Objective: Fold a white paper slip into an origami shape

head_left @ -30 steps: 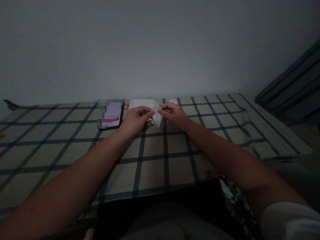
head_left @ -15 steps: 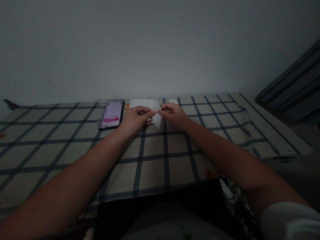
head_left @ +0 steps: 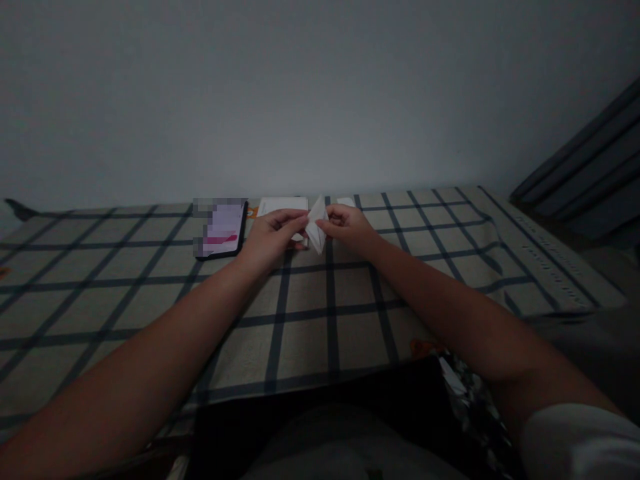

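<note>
A small folded white paper with pointed tips is held upright between both hands, just above the checked tablecloth. My left hand pinches its left side with fingers closed. My right hand pinches its right side, also closed. A flat white sheet lies on the cloth just behind my left hand.
A phone with a lit screen lies left of my left hand. A small white scrap lies behind my right hand. A plain wall stands behind the table. A dark curtain hangs at the far right. Dark cloth covers my lap.
The folded paper has been turned and narrowed between my fingers; it now stands more upright and slimmer. Both hands stay in nearly the same place.
</note>
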### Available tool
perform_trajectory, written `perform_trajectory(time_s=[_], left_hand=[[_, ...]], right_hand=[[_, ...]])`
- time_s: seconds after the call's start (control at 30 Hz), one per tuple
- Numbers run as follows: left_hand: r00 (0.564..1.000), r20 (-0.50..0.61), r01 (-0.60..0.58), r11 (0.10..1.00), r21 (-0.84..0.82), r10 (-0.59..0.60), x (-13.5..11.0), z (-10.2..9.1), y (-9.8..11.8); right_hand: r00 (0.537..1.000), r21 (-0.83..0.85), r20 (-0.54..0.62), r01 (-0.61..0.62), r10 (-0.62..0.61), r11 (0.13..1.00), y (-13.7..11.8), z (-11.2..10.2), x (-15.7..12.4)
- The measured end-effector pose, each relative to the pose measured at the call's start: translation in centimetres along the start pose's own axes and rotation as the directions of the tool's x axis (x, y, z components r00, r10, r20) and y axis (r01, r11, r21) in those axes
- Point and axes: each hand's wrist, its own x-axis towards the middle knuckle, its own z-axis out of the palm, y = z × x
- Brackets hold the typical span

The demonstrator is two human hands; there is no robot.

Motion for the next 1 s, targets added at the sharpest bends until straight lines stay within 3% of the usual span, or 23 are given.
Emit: perform_trajectory(time_s=[0.67, 0.87, 1.0], left_hand=[[0.999, -0.05, 0.014, 0.999, 0.035, -0.012, 0.1, 0.0, -0.4], [0.997, 0.057, 0.052, 0.999, -0.016, -0.051, 0.6, -0.1, -1.2], [0.996, 0.089, -0.029, 0.999, 0.041, 0.025, 0.5, -0.4, -1.1]], right_hand=[[0.998, -0.052, -0.036, 0.057, -0.058, 0.997, -0.1, 0.2, -0.1], [0.997, -0.037, -0.052, 0.058, -0.06, 0.998, -0.1, 0.2, -0.2], [0.998, -0.027, -0.039, 0.038, -0.039, 0.999, 0.0, 0.1, -0.3]])
